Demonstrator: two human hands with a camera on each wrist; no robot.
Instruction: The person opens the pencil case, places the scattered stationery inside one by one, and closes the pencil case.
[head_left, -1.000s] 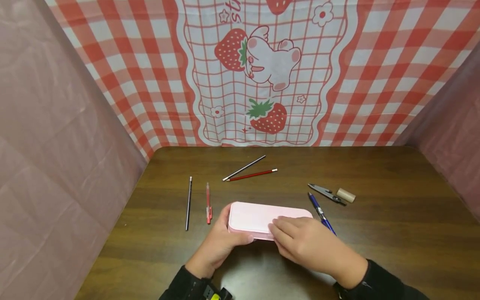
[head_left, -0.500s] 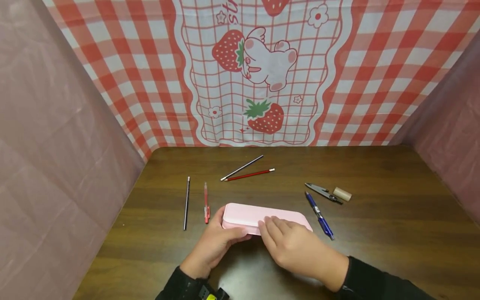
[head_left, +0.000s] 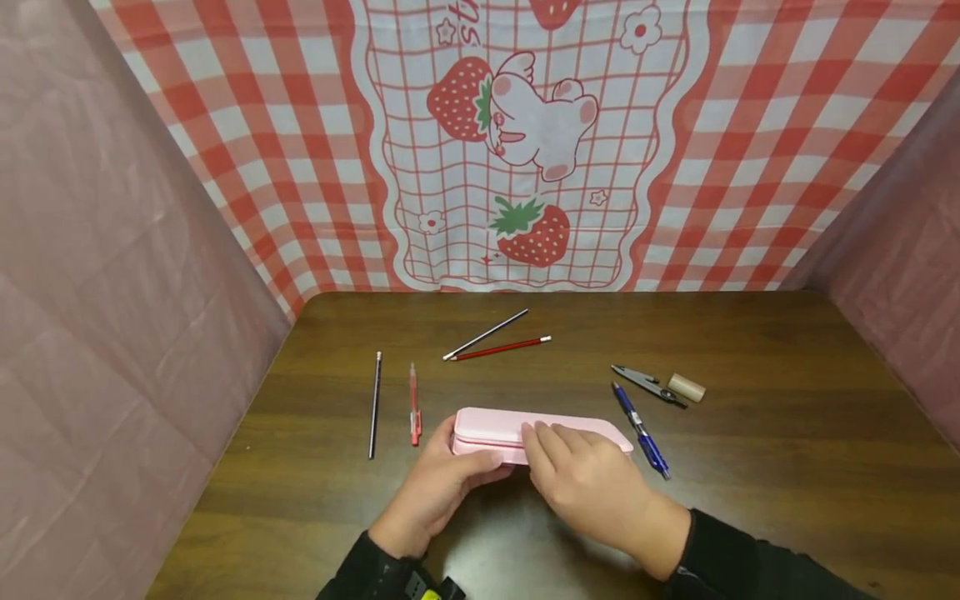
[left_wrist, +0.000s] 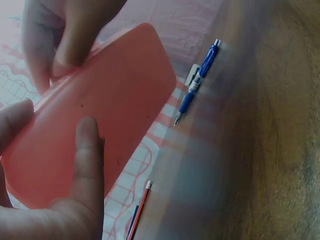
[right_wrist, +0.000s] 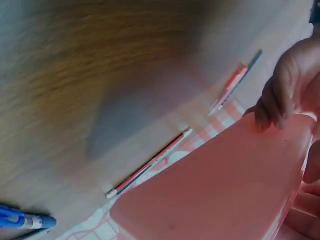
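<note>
A pink pencil case is held up over the near part of the table, its front edge tilted towards me. My left hand grips its left end, thumb along the front and fingers beneath. At the middle of the front edge, my right hand has its fingers over the lid. The left wrist view shows the right thumb pressed at that edge. A thin seam line runs between lid and base. The case's smooth underside fills much of the right wrist view; its inside is hidden.
On the brown table lie a dark pencil and a red pen at left. A red pencil and a silvery pencil lie behind. Right are a blue pen, a compass and a beige cylinder.
The pencil case has tilted so that more of its front side shows. My right hand has shifted a little left along the front edge; the left hand keeps its grip.
</note>
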